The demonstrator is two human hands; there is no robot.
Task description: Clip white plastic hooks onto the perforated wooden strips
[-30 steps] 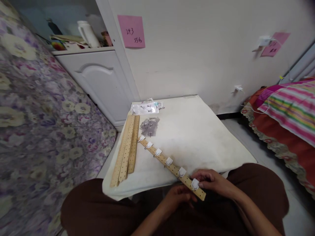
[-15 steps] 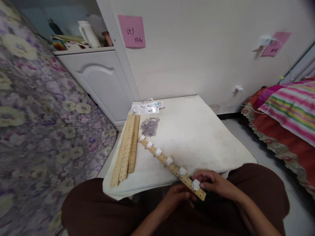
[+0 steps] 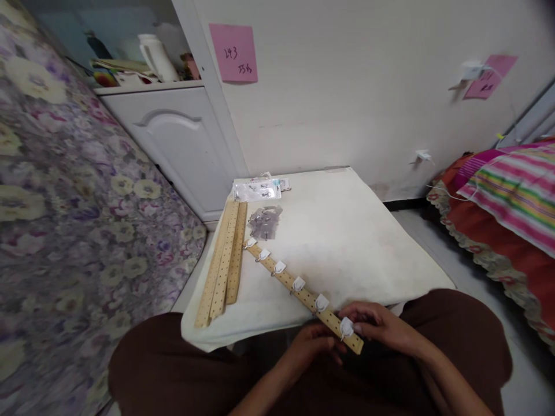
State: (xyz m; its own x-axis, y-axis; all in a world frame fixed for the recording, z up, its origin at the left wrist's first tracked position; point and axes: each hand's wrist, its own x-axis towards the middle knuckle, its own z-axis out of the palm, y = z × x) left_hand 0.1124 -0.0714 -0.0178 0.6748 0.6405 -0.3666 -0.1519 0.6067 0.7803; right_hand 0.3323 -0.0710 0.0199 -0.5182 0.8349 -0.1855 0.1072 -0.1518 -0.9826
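Observation:
A perforated wooden strip (image 3: 288, 282) lies slantwise across the near part of a white cloth-covered table (image 3: 347, 242), with several small white hooks stuck along it. My right hand (image 3: 381, 326) pinches the nearest white hook (image 3: 346, 327) at the strip's near end. Under that same end, my left hand (image 3: 312, 345) curls round the wood and props it up. Both hands sit over my lap, in dark brown trousers.
Three more wooden strips (image 3: 223, 260) lie stacked at the table's left edge. A pile of clear hook packets (image 3: 263, 222) and a blister pack (image 3: 256, 189) lie behind. A floral mattress (image 3: 65, 219) leans on the left, a white cabinet (image 3: 173, 138) stands behind, and striped bedding (image 3: 511, 190) is on the right.
Nothing has moved apart from a slight shift of the camera; both hands stay at the strip's near end.

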